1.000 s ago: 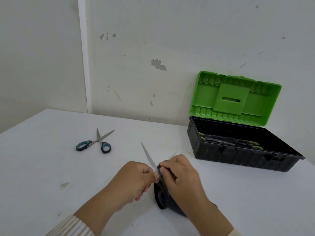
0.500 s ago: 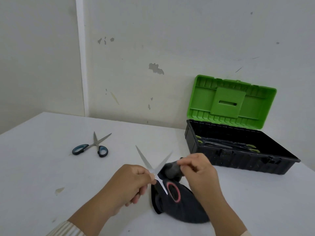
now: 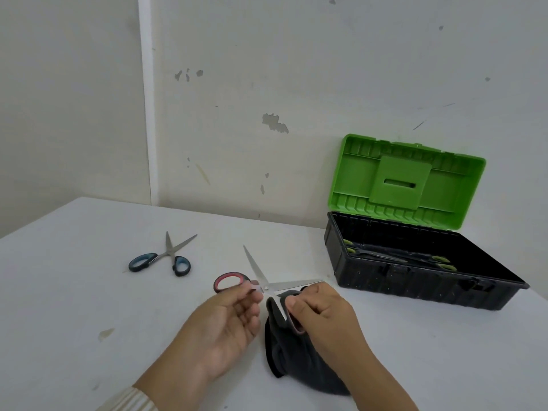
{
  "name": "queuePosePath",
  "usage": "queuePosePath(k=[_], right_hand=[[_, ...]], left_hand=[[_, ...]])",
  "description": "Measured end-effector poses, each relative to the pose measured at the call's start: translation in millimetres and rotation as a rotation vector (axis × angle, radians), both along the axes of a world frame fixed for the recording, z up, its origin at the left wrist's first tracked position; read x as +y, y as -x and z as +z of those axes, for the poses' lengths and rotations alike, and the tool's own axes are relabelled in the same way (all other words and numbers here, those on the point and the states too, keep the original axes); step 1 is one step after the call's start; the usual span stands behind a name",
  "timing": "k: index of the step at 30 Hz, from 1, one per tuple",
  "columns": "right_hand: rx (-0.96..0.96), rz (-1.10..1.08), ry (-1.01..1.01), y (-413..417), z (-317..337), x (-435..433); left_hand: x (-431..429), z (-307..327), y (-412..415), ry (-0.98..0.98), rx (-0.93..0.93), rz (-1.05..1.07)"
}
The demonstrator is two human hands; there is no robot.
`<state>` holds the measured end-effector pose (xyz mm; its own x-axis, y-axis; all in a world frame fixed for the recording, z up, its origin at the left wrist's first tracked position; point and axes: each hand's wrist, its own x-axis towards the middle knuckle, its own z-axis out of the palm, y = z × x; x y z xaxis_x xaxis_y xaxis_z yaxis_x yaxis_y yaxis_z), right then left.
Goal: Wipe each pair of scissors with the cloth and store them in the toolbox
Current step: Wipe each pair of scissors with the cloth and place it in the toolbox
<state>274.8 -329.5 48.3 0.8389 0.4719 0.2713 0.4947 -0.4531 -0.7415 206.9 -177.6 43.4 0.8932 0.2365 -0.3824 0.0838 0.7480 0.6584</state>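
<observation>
My left hand (image 3: 228, 324) pinches the red-handled scissors (image 3: 258, 272) near their pivot, blades spread wide apart. One red handle loop sticks out to the left; the other handle is wrapped in the dark grey cloth (image 3: 296, 351). My right hand (image 3: 323, 310) grips that cloth around the handle. A blue-handled pair of scissors (image 3: 166, 258) lies open on the white table (image 3: 74, 292) to the left. The toolbox (image 3: 415, 286), black with an open green lid (image 3: 409, 179), stands at the right and holds green-handled scissors (image 3: 397, 256).
Walls close the table in at the back and left, meeting in a corner. The toolbox lid leans against the back wall. A small stain (image 3: 105, 333) marks the table on the left.
The red-handled scissors opened wide and turned, so one handle loop now points left. My right hand shifted with the cloth from the blade down onto the other handle.
</observation>
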Motion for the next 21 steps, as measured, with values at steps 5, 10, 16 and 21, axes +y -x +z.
queuePosePath(k=[5, 10, 16, 21], right_hand=[[-0.034, 0.06, 0.013, 2, 0, 2], [0.06, -0.118, -0.245, -22, 6, -23], [-0.185, -0.023, -0.256, -4, 11, -11], [-0.376, 0.171, 0.016, 1, -11, 9]], left_hand=[[-7, -2, -3, -0.175, -0.003, 0.07], [5, -4, 0, -0.354, 0.071, 0.073], [-12, -4, 5, -0.507, 0.057, -0.115], [-18, -6, 6, -0.732, 0.036, -0.134]])
